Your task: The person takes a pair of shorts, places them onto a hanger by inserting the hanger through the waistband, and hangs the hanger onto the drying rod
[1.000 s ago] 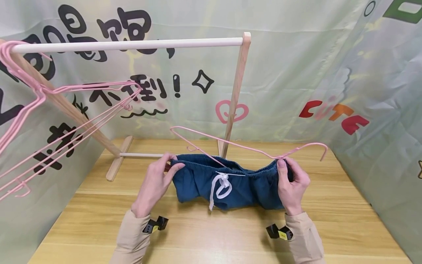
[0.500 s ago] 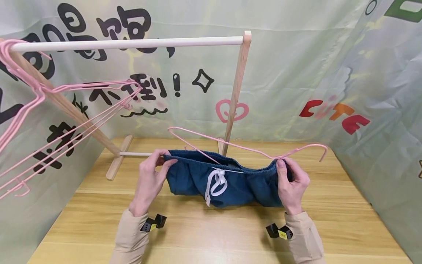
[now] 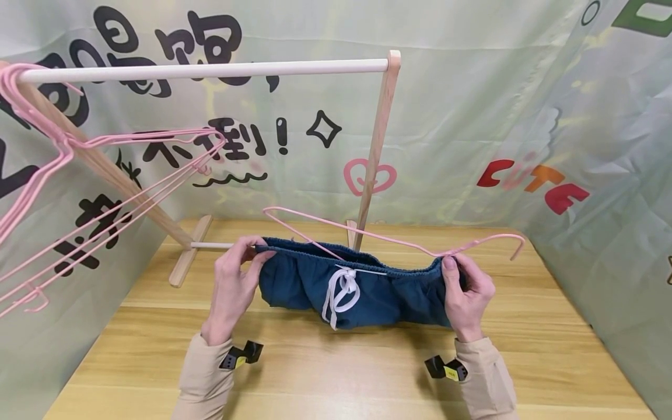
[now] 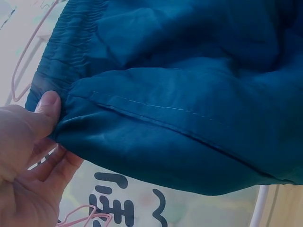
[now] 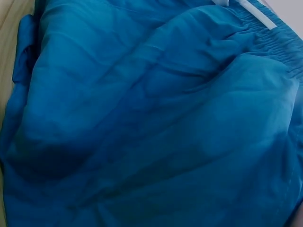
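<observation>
Blue shorts (image 3: 367, 300) with a gathered elastic waistband and a white drawstring (image 3: 347, 275) tied at the front are held just over the table. My left hand (image 3: 231, 286) pinches the left end of the waistband; in the left wrist view the thumb presses on the ribbed edge. At the other end my right hand (image 3: 469, 294) grips the waistband together with the neck of a pink hanger (image 3: 388, 237). The hanger's hook points right, and its lower bar dips into the waist opening. Blue cloth (image 5: 142, 118) fills the right wrist view, hiding the right fingers.
A clothes rack with a white rail (image 3: 220, 71) and wooden posts stands behind and to the left. Several pink hangers (image 3: 65, 140) hang at its left end. A printed curtain (image 3: 446, 116) encloses the wooden table (image 3: 336, 379) at the back and sides.
My left hand has moved left and slightly up, drawing the waistband wider and lifting that end. The hanger's far end has shifted a little left. The right hand has barely moved.
</observation>
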{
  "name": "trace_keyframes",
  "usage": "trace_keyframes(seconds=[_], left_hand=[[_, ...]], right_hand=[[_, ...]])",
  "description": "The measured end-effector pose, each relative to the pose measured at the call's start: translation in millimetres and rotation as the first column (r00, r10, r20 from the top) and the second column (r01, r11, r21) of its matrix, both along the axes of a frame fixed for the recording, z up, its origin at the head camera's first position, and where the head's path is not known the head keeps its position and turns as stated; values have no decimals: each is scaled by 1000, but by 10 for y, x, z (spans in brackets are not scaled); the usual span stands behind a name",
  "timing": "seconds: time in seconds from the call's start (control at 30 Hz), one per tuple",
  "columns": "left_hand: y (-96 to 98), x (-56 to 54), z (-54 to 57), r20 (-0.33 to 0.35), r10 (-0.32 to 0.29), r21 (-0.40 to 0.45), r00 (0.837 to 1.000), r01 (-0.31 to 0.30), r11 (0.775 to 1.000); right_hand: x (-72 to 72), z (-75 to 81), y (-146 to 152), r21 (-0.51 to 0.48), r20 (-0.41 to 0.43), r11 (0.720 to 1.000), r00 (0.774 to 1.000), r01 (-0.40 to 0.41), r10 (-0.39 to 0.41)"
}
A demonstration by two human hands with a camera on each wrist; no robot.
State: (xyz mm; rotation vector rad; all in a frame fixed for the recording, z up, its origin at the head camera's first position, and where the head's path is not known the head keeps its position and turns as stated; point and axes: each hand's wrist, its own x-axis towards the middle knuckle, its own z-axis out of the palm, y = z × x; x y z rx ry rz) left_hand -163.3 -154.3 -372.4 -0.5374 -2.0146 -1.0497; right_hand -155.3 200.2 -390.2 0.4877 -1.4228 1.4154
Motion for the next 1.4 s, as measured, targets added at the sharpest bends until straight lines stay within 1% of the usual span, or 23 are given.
trace_keyframes(seconds=[0.17, 0.3, 0.43, 0.6, 0.83, 1.1, 1.27, 1.4], left_hand=[[-11, -8, -4, 56, -16, -8, 998, 16, 1000], [-16, -16, -7, 75, -27, -16, 997, 28, 999], [-27, -17, -2, 82, -16, -9, 996, 17, 1000], [-48, -12, 15, 68, -8, -4, 998, 8, 1000], [-74, 9, 49, 32, -2, 10, 999, 2, 1000], [-83, 54, 105, -7, -5, -11, 1000, 5, 1000], [-99, 79, 127, -12, -17, -39, 1000, 17, 999], [-121, 92, 128, -1, -36, -72, 999, 36, 997]], right_hand=[[3, -2, -8, -45, -13, 999, 1000, 4, -4], [10, -1, -16, -72, -6, 997, 1000, 15, -15], [15, 1, -19, -60, -10, 998, 1000, 5, -5], [6, 0, -18, -34, -32, 999, 999, -27, 26], [-16, -10, -1, 39, -56, 998, 997, -58, 60], [-38, -40, 48, 64, -51, 997, 998, -41, 45], [-52, -34, 72, 74, -62, 996, 997, -48, 52], [-59, -30, 96, 81, -60, 996, 997, -38, 43]])
